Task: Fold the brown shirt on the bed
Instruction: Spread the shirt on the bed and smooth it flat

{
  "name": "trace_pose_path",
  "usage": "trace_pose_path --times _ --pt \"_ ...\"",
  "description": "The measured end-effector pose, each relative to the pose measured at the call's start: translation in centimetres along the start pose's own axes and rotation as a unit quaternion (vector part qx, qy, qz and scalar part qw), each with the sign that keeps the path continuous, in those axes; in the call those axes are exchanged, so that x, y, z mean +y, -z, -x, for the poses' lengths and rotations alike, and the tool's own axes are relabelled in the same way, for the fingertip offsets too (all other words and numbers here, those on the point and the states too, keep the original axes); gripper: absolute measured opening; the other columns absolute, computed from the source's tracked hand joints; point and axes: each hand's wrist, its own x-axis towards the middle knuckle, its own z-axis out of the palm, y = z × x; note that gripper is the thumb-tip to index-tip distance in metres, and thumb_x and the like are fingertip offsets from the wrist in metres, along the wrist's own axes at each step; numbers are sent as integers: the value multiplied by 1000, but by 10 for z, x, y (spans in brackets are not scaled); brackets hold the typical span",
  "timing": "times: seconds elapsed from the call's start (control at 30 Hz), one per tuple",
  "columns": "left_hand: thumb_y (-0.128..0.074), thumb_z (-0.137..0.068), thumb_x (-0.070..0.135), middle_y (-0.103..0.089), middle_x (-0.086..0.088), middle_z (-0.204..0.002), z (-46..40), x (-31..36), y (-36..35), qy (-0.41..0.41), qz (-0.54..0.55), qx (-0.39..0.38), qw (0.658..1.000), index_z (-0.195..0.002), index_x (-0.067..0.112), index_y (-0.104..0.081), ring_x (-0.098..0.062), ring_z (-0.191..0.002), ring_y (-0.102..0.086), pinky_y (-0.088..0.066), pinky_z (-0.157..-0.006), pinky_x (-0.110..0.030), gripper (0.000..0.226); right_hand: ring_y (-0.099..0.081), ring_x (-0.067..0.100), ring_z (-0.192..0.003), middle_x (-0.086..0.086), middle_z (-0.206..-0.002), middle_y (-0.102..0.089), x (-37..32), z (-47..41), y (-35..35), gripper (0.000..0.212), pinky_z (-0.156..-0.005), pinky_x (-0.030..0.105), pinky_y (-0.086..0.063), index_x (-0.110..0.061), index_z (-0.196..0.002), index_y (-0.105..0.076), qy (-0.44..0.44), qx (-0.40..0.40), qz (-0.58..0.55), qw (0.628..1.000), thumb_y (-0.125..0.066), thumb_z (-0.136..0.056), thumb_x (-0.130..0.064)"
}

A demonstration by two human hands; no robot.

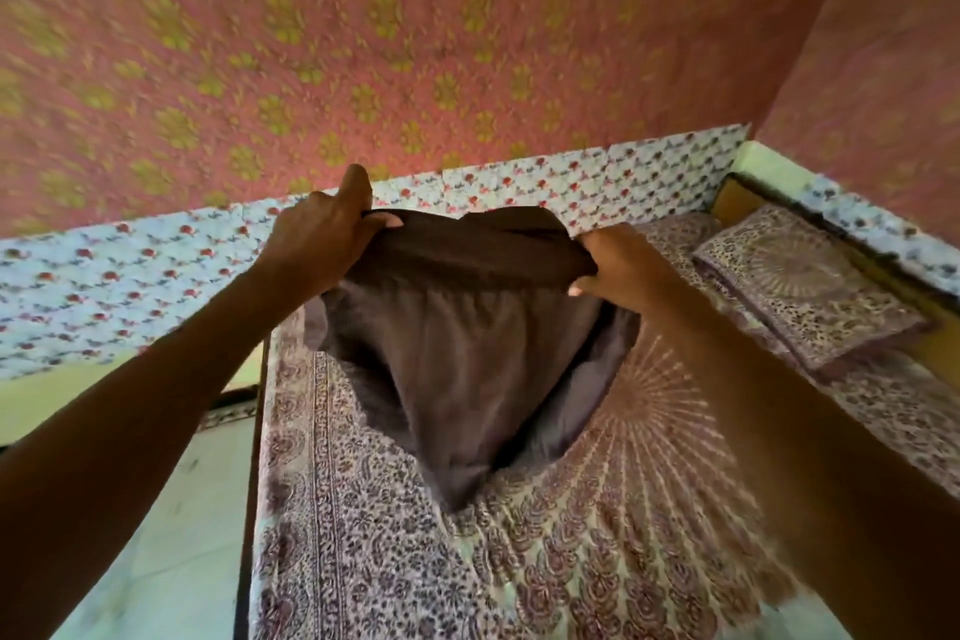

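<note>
Both hands [311,244] [623,265] gripping brown shirt [457,369], hanging lengthwise over bed [597,535]

You see a plain brown shirt [467,369] at centre over a purple-and-cream mandala bedsheet [597,535], a matching pillow [810,286] at 2 o'clock, a pink wall [363,42] with yellow flowers at 12, and a white red-flowered border [130,276] at 9.

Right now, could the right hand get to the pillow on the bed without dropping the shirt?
Probably not. The right hand and left hand each grip a top corner of the brown shirt, held up over the bed. The pillow lies farther right; nothing blocks the way, but the grip is occupied.
</note>
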Motion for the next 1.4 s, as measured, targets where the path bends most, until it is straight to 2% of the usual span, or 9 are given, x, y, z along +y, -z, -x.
trace_pose_path --times 0.2,0.33,0.47,0.67,0.83,0.97,1.17,1.3,1.4 --pt "-92 -65 50 -67 13 -83 -11 52 11 7 85 -188 978 -104 29 -65 -5 -75 -62 -44 -61 -24 52 -51 38 -118 20 -123 -53 71 2 15 22 -84 45 -49 -1 -116 -59 -36 180 21 983 -61 -94 1" --pt "-87 -82 18 -69 -12 -82 -12 69 -1 78 43 -42 995 -87 7 -74 -30 -78 -62 -38 -72 -33 18 -59 28 -82 15 -91 -60 98 15 29 19 -62 37 -39 2 -114 -54 -23 233 -87 968 -60 -96 1" --pt "-82 -83 8 -63 -6 -73 -15 95 -2 128 26 6 991 -81 8 -75 -25 -78 -60 -35 -72 -30 8 -64 37 -78 20 -90 -62 118 23 38 29 -44 37 -50 0 -109 -65 -60 343 76 934 -70 -81 6" --pt "-84 -83 11 -65 -4 -79 -26 115 -7 102 40 -23 994 -81 21 -69 -24 -81 -57 -36 -74 -31 17 -63 34 -80 14 -93 -62 148 29 50 25 -40 27 -42 -10 -62 -66 -119 315 148 930 -86 -66 5" --pt "-87 -80 14 -59 -1 -83 -36 103 -12 101 32 14 994 -89 12 -74 -25 -85 -56 -37 -75 -31 16 -62 44 -107 22 -111 -66 158 37 61 20 -76 45 -50 0 -111 -66 -174 283 -19 943 -68 -92 -6" --pt "-87 -78 7 -61 -11 -79 -36 107 -21 136 129 57 981 -85 8 -65 -25 -78 -57 -38 -61 -13 23 -63 43 -106 27 -108 -69 175 35 66 17 -79 42 -47 5 -110 -64 -198 303 -144 921 -57 -96 3" --pt "-56 -81 -19 -63 -12 -85 -35 123 -34 129 138 45 981 -85 15 -53 -22 -65 -54 -40 -56 -28 34 -65 44 -107 22 -108 -69 207 40 72 16 -82 51 -55 -4 -111 -70 -183 268 -33 945 -62 -97 -9" --pt "-43 -79 -21 -59 -4 -71 -26 148 -53 166 142 -88 972 -83 15 -50 -26 -64 -48 -31 -54 -31 37 -63 46 -101 23 -106 -66 237 52 62 19 -79 50 -56 -5 -114 -68 -149 177 -4 973 -62 -96 -8" --pt "-58 -98 -4 -70 4 -88 -3 165 -77 161 165 -231 945 -91 24 -62 -17 -75 -61 -46 -61 -28 30 -64 42 -87 11 -77 -57 260 75 36 8 -66 36 -43 -5 -91 -68 -105 91 -13 990 -62 -93 -1"
